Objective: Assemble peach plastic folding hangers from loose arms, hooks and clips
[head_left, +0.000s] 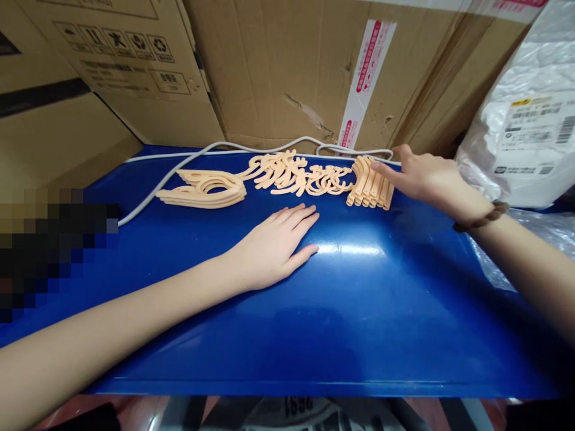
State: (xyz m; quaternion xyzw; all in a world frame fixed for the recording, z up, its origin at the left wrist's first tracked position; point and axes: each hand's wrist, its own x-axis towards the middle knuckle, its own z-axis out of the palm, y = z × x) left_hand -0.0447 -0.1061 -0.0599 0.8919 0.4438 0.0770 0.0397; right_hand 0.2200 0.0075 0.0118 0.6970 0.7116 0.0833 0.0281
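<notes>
My left hand point(274, 248) lies flat on the blue tabletop point(350, 317), fingers stretched out and holding nothing. Just beyond its fingertips is a loose pile of peach-coloured, hook-shaped plastic pieces point(281, 173), with more thin curved hooks point(326, 179) beside it. A neat stack of longer curved peach arms point(204, 190) rests farther left. At the right end of the row, short bent peach tubes point(371, 185) lie side by side. My right hand point(426, 179) is at these tubes, thumb and forefinger spread, the thumb reaching over their upper edge; whether it touches them I cannot tell.
A pale grey cable point(175, 170) runs along the back behind the pieces. Cardboard boxes point(278, 78) wall off the back and left. A white plastic-wrapped parcel point(525, 131) stands at right, with clear plastic film point(530, 239) below. A blurred-out patch covers the left edge.
</notes>
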